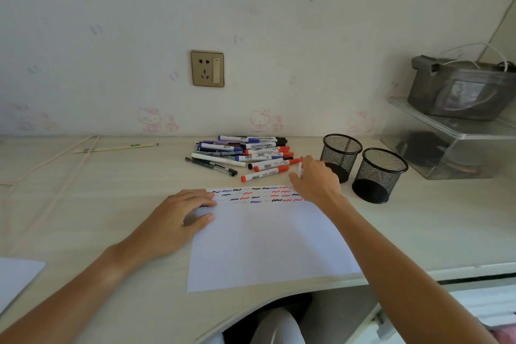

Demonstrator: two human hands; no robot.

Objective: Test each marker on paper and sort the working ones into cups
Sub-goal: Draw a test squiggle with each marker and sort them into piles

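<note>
The left hand (183, 213) lies flat on the left edge of the white sheet of paper (268, 243), fingers straight and spread, pressing down near the rows of black, blue and red test squiggles (259, 195) along the sheet's far edge. The right hand (315, 179) reaches over the sheet's far right corner with its fingers curled round a red-capped white marker (300, 167), of which only a short stretch shows at the fingertips. Just beyond and to the left of that hand sits the pile of markers (245, 152), red, blue and black caps mixed, with a red-capped one (264, 173) lying nearest the paper. Immediately right of the right hand stand two black wire-mesh cups (340, 155), side by side; the nearer cup (378, 174) is farther right. Both look empty inside. Everything rests on a pale wooden desk (111, 190).
</note>
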